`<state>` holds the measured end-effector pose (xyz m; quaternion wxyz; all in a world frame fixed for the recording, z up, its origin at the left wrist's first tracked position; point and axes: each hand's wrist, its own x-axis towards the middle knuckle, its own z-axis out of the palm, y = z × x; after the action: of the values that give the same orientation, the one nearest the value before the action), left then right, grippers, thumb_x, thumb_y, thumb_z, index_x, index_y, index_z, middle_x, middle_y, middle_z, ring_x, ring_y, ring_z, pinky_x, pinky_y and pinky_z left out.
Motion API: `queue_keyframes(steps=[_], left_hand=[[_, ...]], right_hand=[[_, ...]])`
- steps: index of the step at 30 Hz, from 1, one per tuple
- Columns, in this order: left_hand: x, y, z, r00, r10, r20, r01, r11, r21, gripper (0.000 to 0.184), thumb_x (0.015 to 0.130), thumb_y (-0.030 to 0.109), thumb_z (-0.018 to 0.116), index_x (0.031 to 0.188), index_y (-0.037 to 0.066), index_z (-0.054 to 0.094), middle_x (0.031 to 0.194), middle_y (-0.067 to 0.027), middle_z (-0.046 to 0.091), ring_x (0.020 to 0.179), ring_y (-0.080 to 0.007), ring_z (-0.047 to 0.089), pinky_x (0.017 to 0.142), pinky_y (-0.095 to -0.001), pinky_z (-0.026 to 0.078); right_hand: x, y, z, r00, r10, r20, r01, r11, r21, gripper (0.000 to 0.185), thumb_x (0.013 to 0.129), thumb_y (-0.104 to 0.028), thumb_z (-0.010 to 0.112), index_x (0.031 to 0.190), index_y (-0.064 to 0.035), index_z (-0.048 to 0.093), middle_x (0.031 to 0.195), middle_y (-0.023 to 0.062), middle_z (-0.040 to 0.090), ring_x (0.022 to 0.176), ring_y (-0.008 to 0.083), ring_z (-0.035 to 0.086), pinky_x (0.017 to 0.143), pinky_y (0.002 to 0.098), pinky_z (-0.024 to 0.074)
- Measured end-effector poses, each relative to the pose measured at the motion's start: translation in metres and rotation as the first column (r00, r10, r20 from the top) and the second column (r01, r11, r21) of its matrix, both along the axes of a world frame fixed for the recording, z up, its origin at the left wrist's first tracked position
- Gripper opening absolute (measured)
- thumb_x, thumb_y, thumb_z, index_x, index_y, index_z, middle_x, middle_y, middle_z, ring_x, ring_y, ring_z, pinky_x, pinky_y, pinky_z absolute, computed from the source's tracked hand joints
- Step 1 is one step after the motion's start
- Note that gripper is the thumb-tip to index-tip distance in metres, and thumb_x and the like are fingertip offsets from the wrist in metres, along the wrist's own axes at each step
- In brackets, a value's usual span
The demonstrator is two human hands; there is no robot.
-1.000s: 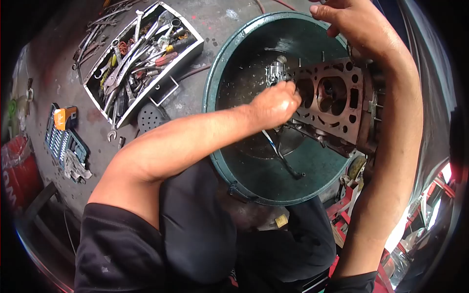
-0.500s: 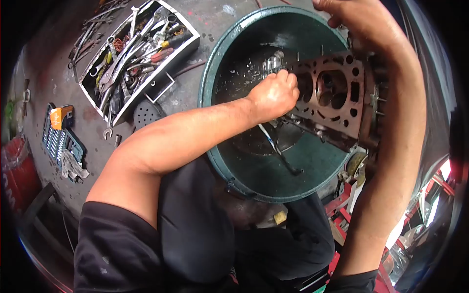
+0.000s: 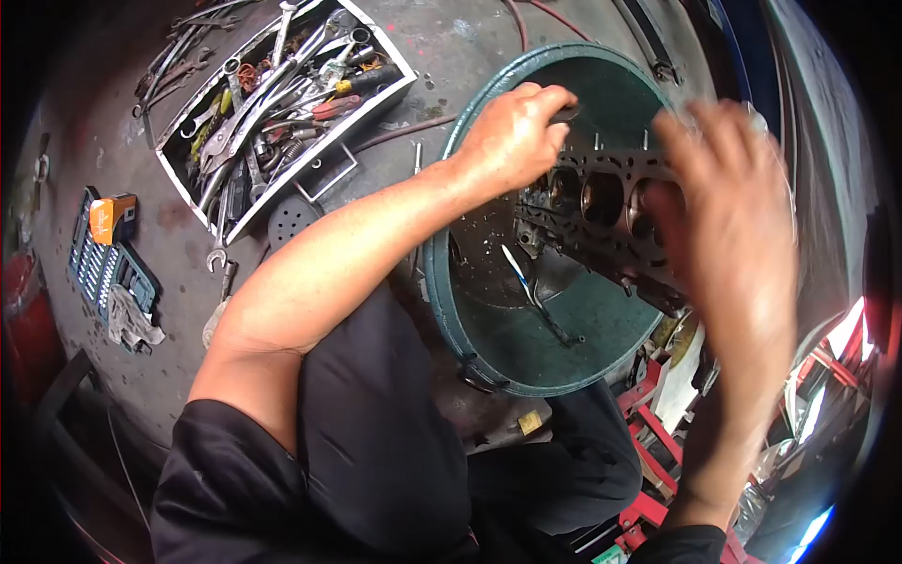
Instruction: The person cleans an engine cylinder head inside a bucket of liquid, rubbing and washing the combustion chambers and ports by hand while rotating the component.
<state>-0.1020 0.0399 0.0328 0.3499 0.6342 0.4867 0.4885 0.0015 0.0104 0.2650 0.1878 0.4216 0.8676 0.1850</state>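
A cylinder head [image 3: 611, 202] leans in the green basin [image 3: 451, 329], its flat face with large round openings turned up. My left hand [image 3: 521, 132] is over the cylinder head's left end, fingers curled; what they hold, if anything, is hidden. Blurred by motion, my right hand [image 3: 728, 179] is over the right end with its fingers spread, covering part of the face. I cannot tell whether it touches the metal. Below the cylinder head, a toothbrush-like tool [image 3: 531, 291] with a white and blue handle and dark end lies in the basin.
To the left stands a white-edged toolbox [image 3: 385, 94] full of wrenches and pliers. Farther left are a blue socket set case [image 3: 94, 258], an orange box [image 3: 113, 218] and a grey rag [image 3: 132, 320]. Red metal frame parts [image 3: 648, 432] stand at the lower right.
My left hand has moved up from the cylinder head's end. My right hand has come down over its right side, fingers now spread. The cylinder head sits lower in the basin view.
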Motion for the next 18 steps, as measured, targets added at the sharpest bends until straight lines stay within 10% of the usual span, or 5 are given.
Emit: queue_keyframes(steps=[6, 10, 13, 15, 18], left_hand=[[-0.01, 0.002, 0.007, 0.978, 0.073, 0.196, -0.055, 0.994, -0.095, 0.033, 0.087, 0.019, 0.065, 0.115, 0.003, 0.056, 0.107, -0.0193, 0.068, 0.104, -0.0396, 0.064, 0.089, -0.0426, 0.051], [-0.01, 0.005, 0.002, 0.964, 0.078, 0.252, -0.07, 0.997, -0.042, 0.034, 0.086, 0.019, 0.067, 0.113, 0.003, 0.056, 0.106, -0.019, 0.068, 0.102, -0.0403, 0.064, 0.088, -0.0425, 0.052], [-0.015, 0.0, 0.006, 0.981, -0.024, 0.195, 0.035, 0.998, -0.054, 0.034, 0.085, 0.019, 0.066, 0.114, 0.004, 0.055, 0.104, -0.0195, 0.067, 0.101, -0.0403, 0.064, 0.087, -0.0431, 0.052], [-0.014, 0.001, 0.006, 0.983, -0.077, 0.165, 0.092, 0.992, -0.086, 0.032, 0.086, 0.018, 0.066, 0.112, 0.004, 0.054, 0.104, -0.0197, 0.067, 0.1, -0.0401, 0.064, 0.086, -0.0452, 0.052], [-0.005, 0.0, 0.001, 0.989, -0.125, -0.076, 0.126, 0.992, 0.005, 0.028, 0.087, 0.017, 0.065, 0.11, 0.004, 0.055, 0.105, -0.0195, 0.066, 0.099, -0.039, 0.064, 0.082, -0.049, 0.051]], right_hand=[[-0.007, -0.077, -0.17, 0.832, -0.487, -0.267, 0.186, 0.697, -0.693, 0.051, 0.086, -0.027, 0.069, 0.131, -0.0058, 0.055, 0.137, 0.0162, 0.049, 0.13, 0.0353, 0.044, 0.109, 0.0451, 0.0379], [0.025, -0.067, -0.4, 0.347, -0.631, -0.693, 0.367, 0.772, -0.519, 0.062, 0.089, -0.023, 0.065, 0.14, 0.0, 0.039, 0.143, 0.0289, 0.039, 0.131, 0.0429, 0.04, 0.108, 0.0473, 0.0365], [-0.015, -0.069, -0.383, 0.144, -0.807, -0.573, 0.535, 0.55, -0.641, 0.054, 0.09, -0.024, 0.059, 0.137, -0.0011, 0.043, 0.137, 0.0317, 0.045, 0.124, 0.0456, 0.048, 0.101, 0.0521, 0.0411], [0.001, -0.086, -0.413, 0.496, -0.833, -0.245, 0.339, 0.446, -0.829, 0.046, 0.091, -0.027, 0.057, 0.13, -0.0042, 0.053, 0.121, 0.0295, 0.06, 0.111, 0.0439, 0.059, 0.097, 0.0523, 0.044], [0.028, -0.084, -0.386, 0.52, -0.849, -0.095, 0.452, 0.368, -0.813, 0.031, 0.09, -0.023, 0.058, 0.115, -0.0049, 0.065, 0.106, 0.0267, 0.067, 0.103, 0.0415, 0.064, 0.091, 0.053, 0.0476]])
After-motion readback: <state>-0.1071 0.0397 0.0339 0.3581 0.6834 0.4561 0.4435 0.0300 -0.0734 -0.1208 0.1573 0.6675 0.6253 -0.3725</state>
